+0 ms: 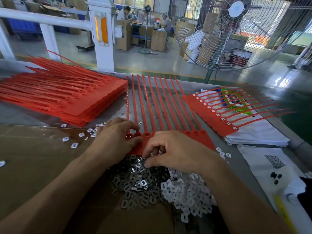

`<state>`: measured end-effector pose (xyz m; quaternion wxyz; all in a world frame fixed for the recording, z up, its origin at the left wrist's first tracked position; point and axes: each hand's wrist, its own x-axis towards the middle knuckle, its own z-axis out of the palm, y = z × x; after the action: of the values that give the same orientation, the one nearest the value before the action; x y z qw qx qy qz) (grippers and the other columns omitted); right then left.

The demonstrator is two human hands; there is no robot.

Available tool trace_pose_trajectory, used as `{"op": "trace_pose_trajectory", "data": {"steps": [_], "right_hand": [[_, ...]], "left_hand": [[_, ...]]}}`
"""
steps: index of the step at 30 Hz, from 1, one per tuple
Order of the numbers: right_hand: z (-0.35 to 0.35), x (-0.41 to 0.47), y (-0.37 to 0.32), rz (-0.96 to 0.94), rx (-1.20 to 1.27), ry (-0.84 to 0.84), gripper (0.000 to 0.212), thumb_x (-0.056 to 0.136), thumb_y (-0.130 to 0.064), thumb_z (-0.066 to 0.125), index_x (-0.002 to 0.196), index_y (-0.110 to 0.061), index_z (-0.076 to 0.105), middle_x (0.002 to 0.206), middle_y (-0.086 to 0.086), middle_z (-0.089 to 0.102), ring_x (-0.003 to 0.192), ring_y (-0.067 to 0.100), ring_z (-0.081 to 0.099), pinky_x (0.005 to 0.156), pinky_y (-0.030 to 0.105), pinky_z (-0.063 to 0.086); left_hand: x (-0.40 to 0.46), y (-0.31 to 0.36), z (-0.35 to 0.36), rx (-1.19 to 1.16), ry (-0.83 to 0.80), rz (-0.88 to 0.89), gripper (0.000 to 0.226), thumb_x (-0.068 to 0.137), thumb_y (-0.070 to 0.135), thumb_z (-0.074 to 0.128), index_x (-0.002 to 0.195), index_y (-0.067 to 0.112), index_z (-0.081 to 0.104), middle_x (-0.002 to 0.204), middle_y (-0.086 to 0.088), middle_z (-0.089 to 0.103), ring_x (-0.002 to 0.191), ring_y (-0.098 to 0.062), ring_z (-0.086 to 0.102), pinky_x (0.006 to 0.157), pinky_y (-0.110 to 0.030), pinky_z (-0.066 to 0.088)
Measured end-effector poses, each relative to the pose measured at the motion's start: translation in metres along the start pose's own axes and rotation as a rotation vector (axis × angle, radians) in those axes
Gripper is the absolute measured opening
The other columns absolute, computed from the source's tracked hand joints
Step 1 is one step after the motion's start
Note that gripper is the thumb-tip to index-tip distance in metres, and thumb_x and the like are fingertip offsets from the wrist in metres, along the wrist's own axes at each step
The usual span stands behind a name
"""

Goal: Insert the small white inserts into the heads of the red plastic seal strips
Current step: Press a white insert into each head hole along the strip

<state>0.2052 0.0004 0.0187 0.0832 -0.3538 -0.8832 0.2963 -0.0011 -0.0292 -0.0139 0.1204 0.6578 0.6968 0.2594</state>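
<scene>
A worker's left hand [116,137] pinches the head end of the red strip sheet [152,105] to steady it, while the right hand [175,152], fingers curled, picks inserts [185,191] from the pile just below that sheet.

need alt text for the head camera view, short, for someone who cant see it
Two bare hands work on a red seal strip sheet on a table: the left hand pinches a strip head while the right hand picks from a pile of small inserts. A stack of red strips lies left, a filled sheet right.
</scene>
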Motion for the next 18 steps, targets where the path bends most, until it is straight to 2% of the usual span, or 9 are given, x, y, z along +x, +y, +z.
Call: {"op": "trace_pose_trajectory", "data": {"steps": [6, 12, 15, 18], "right_hand": [[0.0056, 0.0028, -0.0036, -0.029, -0.027, -0.017, 0.009, 0.086, -0.034, 0.082, 0.093, -0.032, 0.076, 0.093, -0.015, 0.062, 0.086, 0.000, 0.061, 0.079, 0.023, 0.050], [0.0054, 0.0012, -0.0049, -0.047, -0.032, -0.030, 0.010, 0.088, -0.033, 0.080, 0.089, -0.033, 0.070, 0.094, -0.020, 0.061, 0.090, -0.004, 0.059, 0.078, 0.019, 0.043], [0.0060, 0.0007, -0.0048, -0.020, 0.001, -0.019, 0.010, 0.089, -0.033, 0.079, 0.088, -0.034, 0.069, 0.092, -0.021, 0.065, 0.088, -0.004, 0.061, 0.079, 0.022, 0.047], [0.0064, -0.0001, -0.0028, 0.002, 0.058, 0.014, 0.009, 0.091, -0.029, 0.077, 0.089, -0.032, 0.069, 0.088, -0.020, 0.068, 0.082, -0.001, 0.064, 0.073, 0.021, 0.047]], "left_hand": [[-0.0005, 0.0006, -0.0005, 0.005, 0.001, 0.000, 0.037, 0.089, 0.056, 0.064, 0.123, 0.044, 0.061, 0.134, 0.013, 0.051, 0.129, -0.013, 0.044, 0.114, -0.048, 0.029], [-0.0011, 0.0021, -0.0016, 0.003, 0.002, -0.002, 0.036, 0.089, 0.054, 0.064, 0.124, 0.044, 0.061, 0.135, 0.012, 0.051, 0.130, -0.012, 0.043, 0.115, -0.048, 0.028], [-0.0017, 0.0027, -0.0023, -0.006, -0.001, -0.006, 0.036, 0.089, 0.054, 0.064, 0.123, 0.044, 0.061, 0.135, 0.013, 0.051, 0.131, -0.013, 0.043, 0.115, -0.048, 0.026], [-0.0019, 0.0034, -0.0025, -0.007, -0.010, -0.013, 0.036, 0.090, 0.054, 0.063, 0.124, 0.045, 0.060, 0.136, 0.012, 0.050, 0.132, -0.014, 0.042, 0.116, -0.048, 0.025]]}}
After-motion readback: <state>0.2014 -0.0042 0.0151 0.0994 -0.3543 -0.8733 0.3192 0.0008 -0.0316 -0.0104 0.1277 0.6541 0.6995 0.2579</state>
